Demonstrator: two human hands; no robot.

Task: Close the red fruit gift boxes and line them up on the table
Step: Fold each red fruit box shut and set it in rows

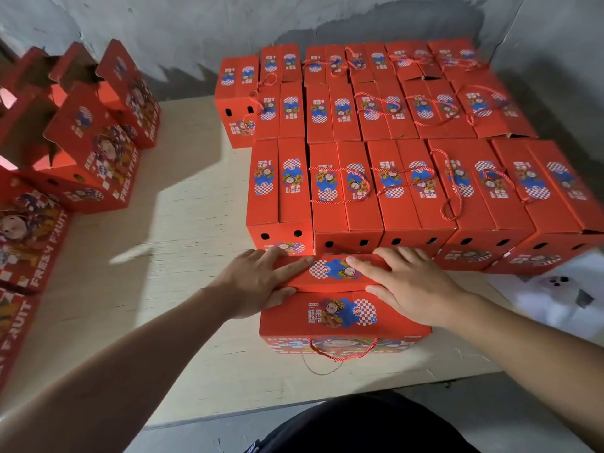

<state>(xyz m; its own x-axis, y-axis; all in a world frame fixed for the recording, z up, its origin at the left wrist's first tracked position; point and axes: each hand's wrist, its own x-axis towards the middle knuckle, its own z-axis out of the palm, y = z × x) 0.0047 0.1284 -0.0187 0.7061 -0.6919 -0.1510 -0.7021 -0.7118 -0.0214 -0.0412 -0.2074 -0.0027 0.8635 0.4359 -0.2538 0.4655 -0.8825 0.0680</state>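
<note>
Red closed boxes (385, 142): three rows, lids down, packed side by side across the upper right of the frame; judged the finished part, well over half the stock.
Open boxes (88, 152): a cluster at the left edge, flaps up; judged still to do.
Box in hand (343, 308): lower centre, on the table (183, 223), just in front of the nearest row; far flap being folded down.
Left hand (258, 282): fingers straight, pressing the flap's left end, thumb at its front edge.
Right hand (408, 282): flat, fingers spread on the flap's right end.
Rope handle (340, 351): hangs over the near face.
</note>
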